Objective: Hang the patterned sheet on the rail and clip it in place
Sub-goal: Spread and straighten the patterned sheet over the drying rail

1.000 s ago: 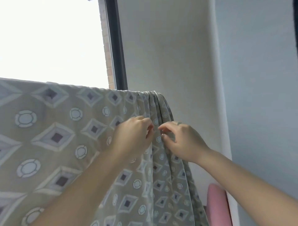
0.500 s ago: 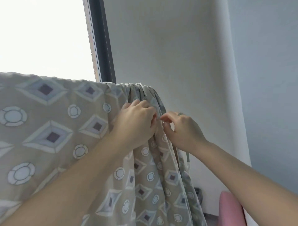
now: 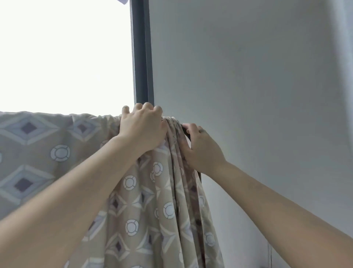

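Note:
The beige patterned sheet [image 3: 57, 149], printed with diamonds and circles, hangs over a rail that it hides almost entirely. Its right end is bunched into folds [image 3: 177, 172]. My left hand [image 3: 142, 128] grips the top of the sheet over the rail, fingers curled across the top edge. My right hand [image 3: 200, 147] holds the bunched right edge of the sheet just below the rail's dark end [image 3: 186, 130]. No clip shows in either hand.
A dark window frame [image 3: 142, 57] rises directly behind the hands, with a bright window to its left. A plain grey wall [image 3: 248, 76] fills the right side. A small white scrap [image 3: 123, 1] shows at the top edge.
Both hands have risen from the folds below the rail to the rail's top. The left hand now curls over the top edge, and the right has shifted to the sheet's outer edge.

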